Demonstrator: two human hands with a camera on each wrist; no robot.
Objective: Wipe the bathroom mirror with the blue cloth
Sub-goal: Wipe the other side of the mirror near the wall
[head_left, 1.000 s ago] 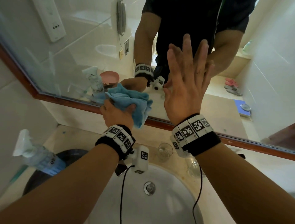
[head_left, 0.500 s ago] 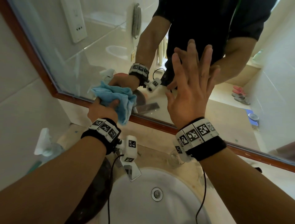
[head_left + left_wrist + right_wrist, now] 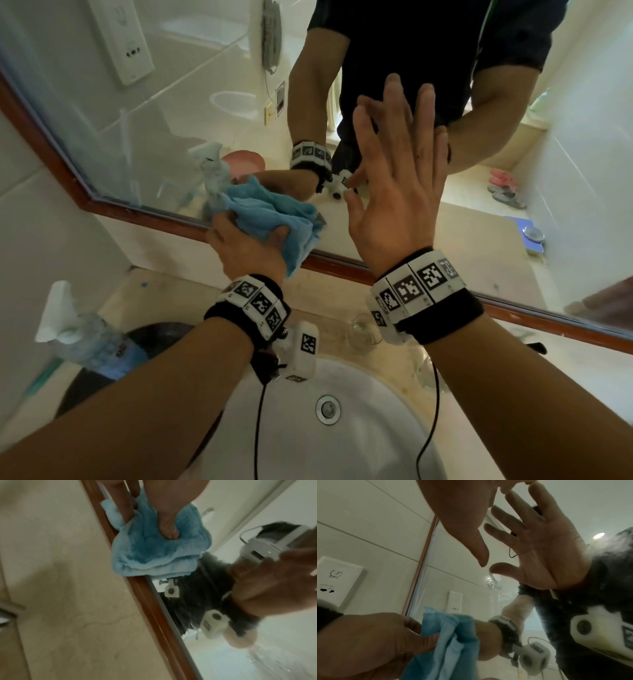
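Note:
My left hand (image 3: 245, 245) grips the bunched blue cloth (image 3: 274, 219) and holds it against the bottom edge of the mirror (image 3: 164, 130), where the glass meets the brown wooden frame (image 3: 346, 265). In the left wrist view the thumb digs into the blue cloth (image 3: 154, 550). My right hand (image 3: 397, 185) is flat against the glass to the right, fingers straight and spread, holding nothing. The right wrist view shows the cloth (image 3: 447, 642) low in the frame and the right hand (image 3: 462, 520) meeting its own reflection.
A spray bottle (image 3: 82, 339) stands on the counter at the left beside a dark round object (image 3: 102, 373). The white sink (image 3: 342, 428) lies below my wrists, with a clear glass (image 3: 363, 330) behind it. A socket plate (image 3: 334, 580) sits on the tiled wall left of the mirror.
My left hand swept the cloth leftward along the mirror's lower edge, then back rightward toward the right hand. The right hand stayed flat on the glass.

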